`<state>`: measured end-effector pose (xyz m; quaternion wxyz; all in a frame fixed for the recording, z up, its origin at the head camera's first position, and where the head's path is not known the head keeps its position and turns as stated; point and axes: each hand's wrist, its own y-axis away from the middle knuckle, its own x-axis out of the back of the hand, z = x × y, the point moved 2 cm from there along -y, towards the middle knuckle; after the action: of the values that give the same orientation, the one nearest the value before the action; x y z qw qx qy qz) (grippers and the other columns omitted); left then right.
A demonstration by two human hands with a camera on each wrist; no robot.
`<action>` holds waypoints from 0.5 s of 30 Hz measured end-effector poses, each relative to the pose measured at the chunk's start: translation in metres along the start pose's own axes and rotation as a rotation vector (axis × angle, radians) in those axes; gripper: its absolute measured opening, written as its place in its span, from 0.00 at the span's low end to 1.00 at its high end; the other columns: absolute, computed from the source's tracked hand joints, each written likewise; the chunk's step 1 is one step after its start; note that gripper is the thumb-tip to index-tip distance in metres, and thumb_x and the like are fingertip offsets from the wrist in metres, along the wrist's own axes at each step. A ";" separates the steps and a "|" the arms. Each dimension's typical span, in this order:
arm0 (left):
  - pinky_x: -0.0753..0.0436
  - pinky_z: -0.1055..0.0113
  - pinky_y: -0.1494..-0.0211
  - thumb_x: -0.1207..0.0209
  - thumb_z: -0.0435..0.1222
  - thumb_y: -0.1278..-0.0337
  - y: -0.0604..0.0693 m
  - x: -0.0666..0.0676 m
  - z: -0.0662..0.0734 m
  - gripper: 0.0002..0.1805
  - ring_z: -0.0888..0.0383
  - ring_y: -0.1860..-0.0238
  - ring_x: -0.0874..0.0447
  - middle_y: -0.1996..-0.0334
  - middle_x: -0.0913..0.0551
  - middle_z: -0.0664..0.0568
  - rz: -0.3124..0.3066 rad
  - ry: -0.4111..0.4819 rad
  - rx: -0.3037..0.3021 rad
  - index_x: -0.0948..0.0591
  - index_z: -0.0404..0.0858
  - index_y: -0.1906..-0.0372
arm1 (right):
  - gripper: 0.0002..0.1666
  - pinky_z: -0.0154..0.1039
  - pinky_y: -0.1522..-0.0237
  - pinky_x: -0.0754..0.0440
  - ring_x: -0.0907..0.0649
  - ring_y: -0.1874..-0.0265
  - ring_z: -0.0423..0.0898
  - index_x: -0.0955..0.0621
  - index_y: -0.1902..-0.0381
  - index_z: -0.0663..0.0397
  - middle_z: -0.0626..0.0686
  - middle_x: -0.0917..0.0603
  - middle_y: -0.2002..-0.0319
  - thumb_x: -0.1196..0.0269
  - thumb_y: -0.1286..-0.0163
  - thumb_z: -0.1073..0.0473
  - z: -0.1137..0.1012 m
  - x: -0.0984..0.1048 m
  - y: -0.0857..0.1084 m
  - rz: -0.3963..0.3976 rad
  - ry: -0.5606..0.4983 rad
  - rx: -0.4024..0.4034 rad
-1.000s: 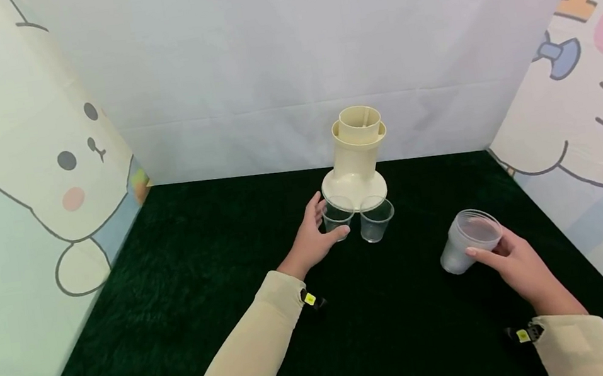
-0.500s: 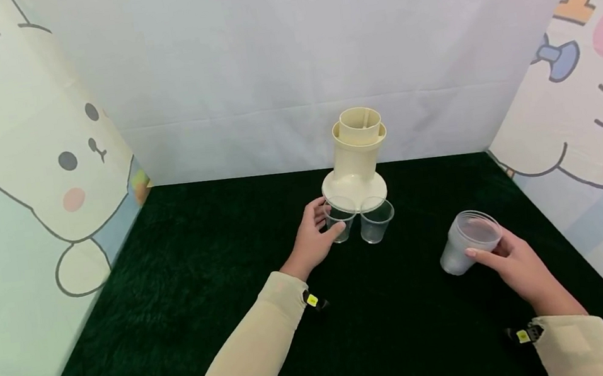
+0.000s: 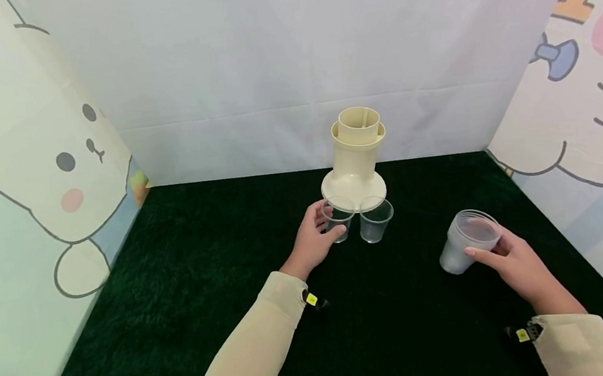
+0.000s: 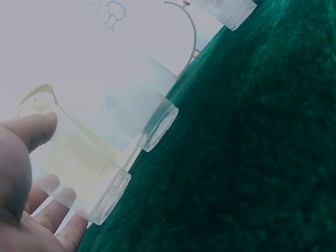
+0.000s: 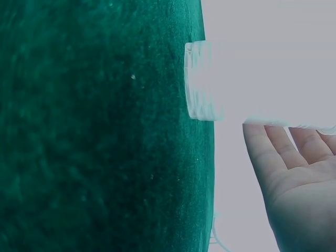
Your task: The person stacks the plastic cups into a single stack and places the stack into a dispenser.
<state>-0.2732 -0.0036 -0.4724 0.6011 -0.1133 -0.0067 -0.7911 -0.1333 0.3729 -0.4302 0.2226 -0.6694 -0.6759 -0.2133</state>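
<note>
My left hand [image 3: 311, 241] holds a clear plastic cup [image 3: 340, 216] that stands upright on the dark green cloth, thumb on the near side and fingers round the far side. The left wrist view shows this cup's base [image 4: 111, 197] on the cloth between thumb and fingers. Just right of it stands a second clear cup [image 3: 376, 224], untouched. Farther right, my right hand [image 3: 518, 267] grips a stack of nested clear cups [image 3: 457, 251], tilted slightly. In the right wrist view the fingers [image 5: 262, 147] lie along the stack's side; its upper part is washed out.
Behind the two single cups stands a cream holder [image 3: 356, 165] with a round base and an open tube on top. The green cloth [image 3: 219, 256] covers the table. A white curtain [image 3: 233, 63] hangs at the back, with cartoon-printed panels on both sides.
The fingers of my left hand have drawn in round the left cup, and the thumb has come closer to it. My right hand and its stack stay where they were.
</note>
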 end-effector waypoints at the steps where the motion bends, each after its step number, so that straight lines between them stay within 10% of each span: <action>1: 0.29 0.53 0.28 0.31 0.44 0.34 0.000 0.000 0.000 0.39 0.55 0.34 0.27 0.36 0.27 0.53 0.001 0.003 -0.001 0.36 0.47 0.24 | 0.39 0.22 0.55 0.23 0.25 0.49 0.26 0.38 0.21 0.54 0.58 0.27 0.34 0.39 0.21 0.47 0.000 0.000 0.000 -0.002 -0.002 0.001; 15: 0.30 0.51 0.27 0.31 0.41 0.34 0.003 0.006 0.010 0.39 0.51 0.33 0.27 0.34 0.27 0.42 -0.003 0.049 -0.048 0.36 0.42 0.24 | 0.38 0.21 0.55 0.24 0.24 0.49 0.26 0.38 0.21 0.55 0.52 0.26 0.36 0.39 0.21 0.49 0.002 -0.001 0.000 0.008 -0.007 0.004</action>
<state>-0.2704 -0.0086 -0.4618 0.5970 -0.1085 0.0270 -0.7944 -0.1337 0.3730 -0.4321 0.2227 -0.6722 -0.6745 -0.2087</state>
